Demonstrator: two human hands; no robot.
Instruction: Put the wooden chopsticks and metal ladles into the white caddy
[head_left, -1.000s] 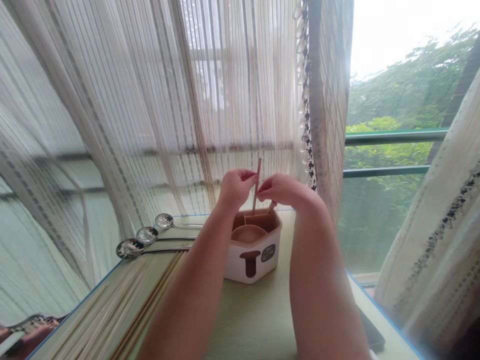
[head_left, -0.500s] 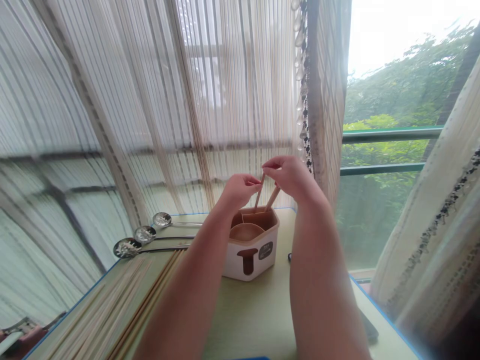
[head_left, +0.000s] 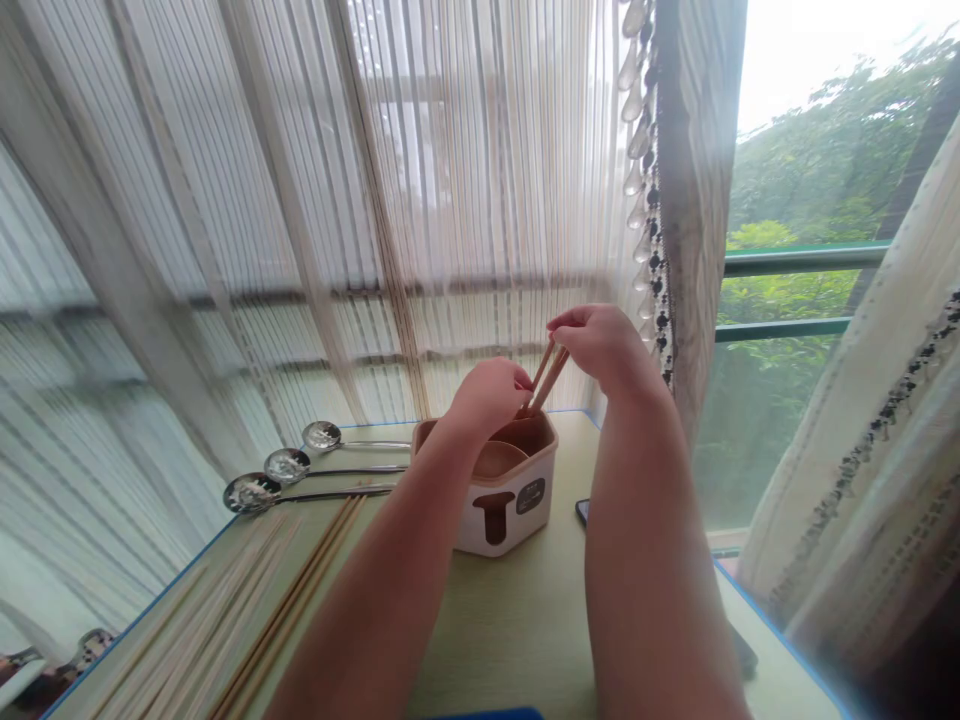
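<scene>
Head: sticks (head_left: 550, 379) beneath right grip (head_left: 598, 338)

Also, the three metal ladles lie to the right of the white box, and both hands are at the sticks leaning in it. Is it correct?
Wrong side: the head view shows the metal ladles left of the white box. Both hands are at the sticks, as you say.

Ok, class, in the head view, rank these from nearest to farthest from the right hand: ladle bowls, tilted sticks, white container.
1. Tilted sticks: at the right hand's fingertips.
2. White container: below, slightly left.
3. Ladle bowls: far left.
</scene>
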